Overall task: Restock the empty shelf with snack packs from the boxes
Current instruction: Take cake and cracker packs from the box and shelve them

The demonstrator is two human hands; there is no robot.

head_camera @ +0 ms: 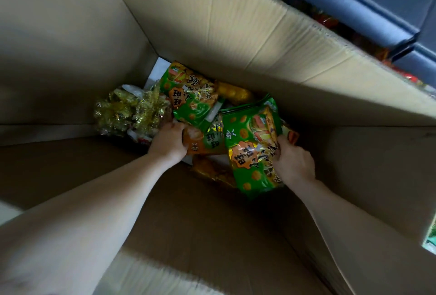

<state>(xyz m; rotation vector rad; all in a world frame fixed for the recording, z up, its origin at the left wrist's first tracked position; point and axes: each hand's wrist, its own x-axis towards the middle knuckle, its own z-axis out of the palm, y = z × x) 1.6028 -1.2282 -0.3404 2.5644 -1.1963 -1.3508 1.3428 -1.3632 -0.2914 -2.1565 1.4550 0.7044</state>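
- both my arms reach deep into a big brown cardboard box, down to its floor.
- my left hand curls its fingers round the near edge of an orange and green snack pack in the middle of the heap.
- my right hand pinches the right edge of a large green foil snack pack with orange discs, which lies tilted and overlaps the orange and green one.
- a second green snack pack lies farther in, against the far wall of the box.
- a yellow pack peeks out between the two green ones, and another yellow-orange pack lies beneath the one in my right hand.
- a bundle of gold tinsel sits in the left corner, just beside my left hand.
- over the box's far rim, top right, i see a dark blue surface and some red wrappers, too blurred to say more.
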